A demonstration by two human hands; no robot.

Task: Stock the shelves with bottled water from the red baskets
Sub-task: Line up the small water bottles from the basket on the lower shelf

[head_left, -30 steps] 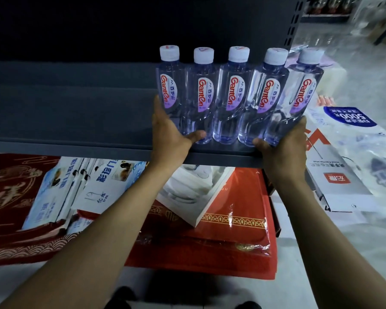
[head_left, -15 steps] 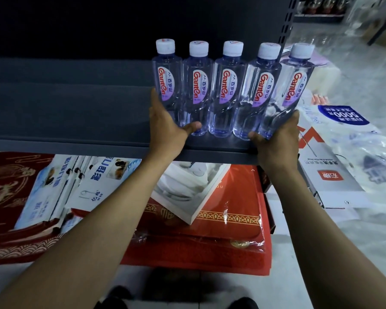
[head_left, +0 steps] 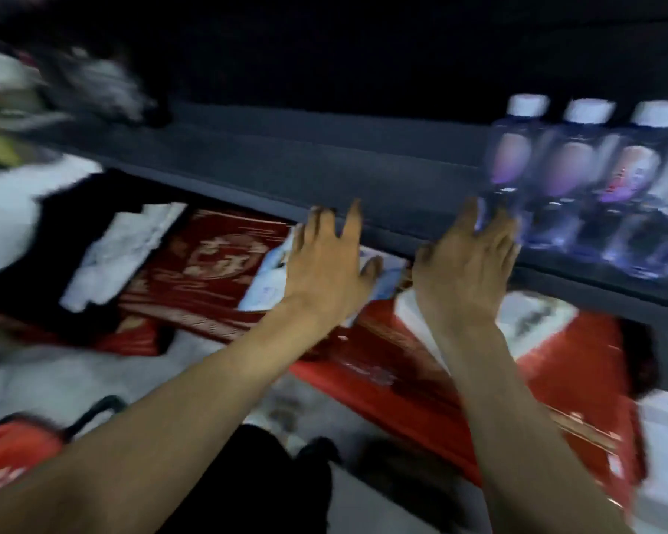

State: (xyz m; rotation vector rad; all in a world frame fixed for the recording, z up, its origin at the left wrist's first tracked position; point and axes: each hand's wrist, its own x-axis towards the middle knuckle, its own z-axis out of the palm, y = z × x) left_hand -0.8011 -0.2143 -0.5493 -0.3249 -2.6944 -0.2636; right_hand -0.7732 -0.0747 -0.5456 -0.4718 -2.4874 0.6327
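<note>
The frame is blurred by motion. A row of clear water bottles [head_left: 579, 179] with white caps and pink labels stands on the dark grey shelf [head_left: 324, 171] at the right. My left hand [head_left: 324, 264] hovers with fingers spread in front of the shelf's front edge, holding nothing. My right hand [head_left: 467, 260] is spread too, its fingertips close to the base of the leftmost bottle; contact cannot be told. A red basket [head_left: 12, 452] with a black handle shows at the bottom left.
Below the shelf lie red wrapped mats [head_left: 209, 271] and white and blue packages [head_left: 116, 248]. More red packs [head_left: 556, 383] sit at the lower right. Blurred white and grey goods [head_left: 93, 86] are on the shelf's far left. My dark shoes [head_left: 286, 456] stand on the pale floor.
Both hands have let go of the bottle row and pulled back with fingers spread. The view has swung left, so the bottles now sit at the right and the red basket has come in.
</note>
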